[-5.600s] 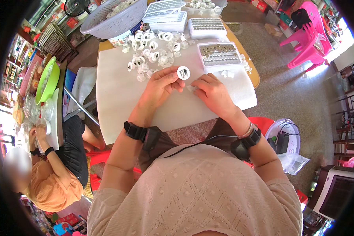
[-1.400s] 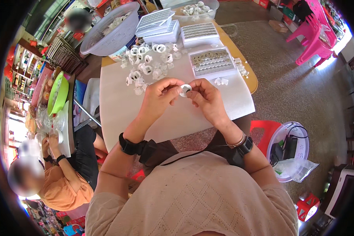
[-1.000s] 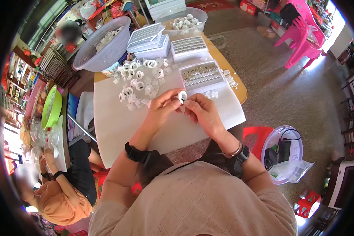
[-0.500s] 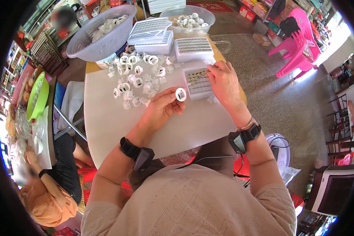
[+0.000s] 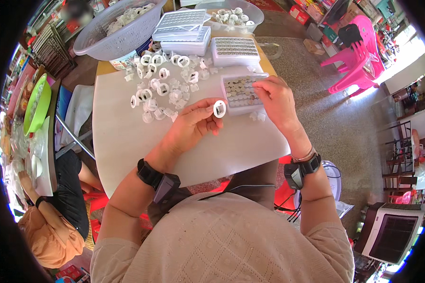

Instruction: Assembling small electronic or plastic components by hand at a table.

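In my left hand (image 5: 193, 124), thumb and fingers grip a round white plastic part (image 5: 219, 109) with a dark slot in its face. Its face points up. My right hand (image 5: 277, 101) is at the right side of a clear plastic tray (image 5: 240, 111), fingertips pinched together. Whatever lies between those fingertips is too small to make out. Rows of small round silvery discs (image 5: 238, 88), like button cells, fill part of the tray. To the left, many similar white parts (image 5: 163, 89) lie loose on the white tabletop (image 5: 127, 141).
Behind the tray stands another full disc tray (image 5: 235, 51), beside stacked clear trays (image 5: 184, 33). A grey basket (image 5: 99, 45) and a clear bowl (image 5: 255, 21) hold more parts at the back. Another person (image 5: 56, 226) sits at left. A pink chair (image 5: 352, 61) stands far right.
My right hand has drawn back from the tray's far right corner, a little toward me and to the right. The left hand still holds the white part, nearly in place. The view has shifted slightly.
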Tool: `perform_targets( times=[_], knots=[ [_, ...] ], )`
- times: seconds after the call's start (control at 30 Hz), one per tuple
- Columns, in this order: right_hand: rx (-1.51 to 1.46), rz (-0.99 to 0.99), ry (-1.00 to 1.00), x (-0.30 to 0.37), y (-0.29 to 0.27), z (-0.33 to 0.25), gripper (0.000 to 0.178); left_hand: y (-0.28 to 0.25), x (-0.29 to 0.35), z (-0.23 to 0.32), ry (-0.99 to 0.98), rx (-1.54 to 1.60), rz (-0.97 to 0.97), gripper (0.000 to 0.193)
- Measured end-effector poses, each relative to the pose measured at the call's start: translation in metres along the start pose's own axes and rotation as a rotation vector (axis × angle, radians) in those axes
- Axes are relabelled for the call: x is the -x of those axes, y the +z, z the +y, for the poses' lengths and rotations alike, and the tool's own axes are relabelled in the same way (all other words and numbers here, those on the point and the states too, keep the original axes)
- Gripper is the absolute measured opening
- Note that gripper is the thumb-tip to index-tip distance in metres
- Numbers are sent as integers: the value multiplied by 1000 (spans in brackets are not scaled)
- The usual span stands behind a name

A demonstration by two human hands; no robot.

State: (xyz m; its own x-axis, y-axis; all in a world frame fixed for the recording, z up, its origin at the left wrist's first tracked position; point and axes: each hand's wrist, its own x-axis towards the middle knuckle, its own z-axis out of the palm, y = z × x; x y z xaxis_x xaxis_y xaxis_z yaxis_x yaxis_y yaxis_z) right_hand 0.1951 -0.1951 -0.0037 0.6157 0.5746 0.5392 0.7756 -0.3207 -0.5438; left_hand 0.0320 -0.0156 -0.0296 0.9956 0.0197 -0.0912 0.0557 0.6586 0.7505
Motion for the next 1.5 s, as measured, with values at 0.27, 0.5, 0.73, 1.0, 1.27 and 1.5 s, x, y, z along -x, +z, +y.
perform_targets(
  times=[0.27,0.5,0.73,1.0,1.27,1.5],
  knots=[
    [116,-98,-85,-4,10,-6,6,-1,1,2,11,-13,-4,29],
    [-389,-192,289,9,1,-50,10,-2,0,1,3,42,-26,26],
    [-530,-137,179,26,24,-69,8,-8,-2,-3,10,59,-55,29],
    [-827,-408,437,21,14,-60,7,1,2,0,-45,-50,-37,28],
    [-594,-145,387,6,-17,-36,9,-4,4,1,-43,-59,-37,30],
    [49,-55,104,17,-4,-12,10,-3,-1,-1,-15,-22,-29,30]
  ],
)
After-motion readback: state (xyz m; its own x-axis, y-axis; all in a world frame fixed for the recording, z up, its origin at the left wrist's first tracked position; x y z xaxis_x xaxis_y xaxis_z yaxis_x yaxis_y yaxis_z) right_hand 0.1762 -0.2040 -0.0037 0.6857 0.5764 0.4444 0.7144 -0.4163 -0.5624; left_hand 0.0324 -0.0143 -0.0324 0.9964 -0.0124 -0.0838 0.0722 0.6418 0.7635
